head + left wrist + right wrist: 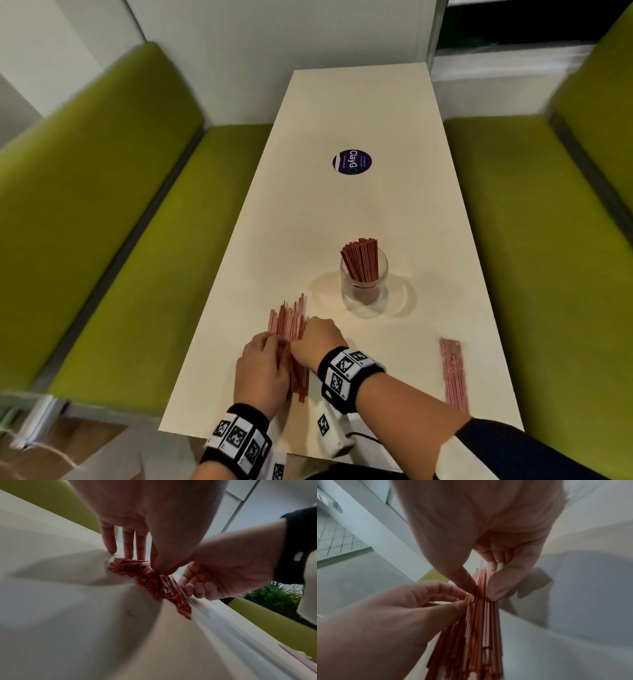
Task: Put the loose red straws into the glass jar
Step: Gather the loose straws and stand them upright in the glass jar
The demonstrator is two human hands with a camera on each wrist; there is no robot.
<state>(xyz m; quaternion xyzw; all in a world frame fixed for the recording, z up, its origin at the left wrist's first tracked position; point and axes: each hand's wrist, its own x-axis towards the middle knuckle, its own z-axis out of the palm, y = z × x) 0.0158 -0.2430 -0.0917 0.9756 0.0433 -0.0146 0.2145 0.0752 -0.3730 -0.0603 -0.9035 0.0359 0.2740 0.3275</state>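
A loose pile of red straws [290,323] lies on the cream table [342,212] near its front left. Both hands are on this pile. My left hand [263,363] reaches over it from the left, fingers [128,547] on the far side and thumb on the near side, pinching the straws [150,580]. My right hand [317,337] comes from the right, and its thumb and curled fingers [498,566] grip part of the same bundle [479,622]. The glass jar [364,291] stands upright beyond the pile to the right, holding several red straws [360,260].
A wrapped packet of pink-red straws [454,373] lies near the table's right front edge. A round purple sticker [351,162] sits at mid-table. Green benches [102,240] run along both long sides. A tagged white device [330,431] lies at the front edge.
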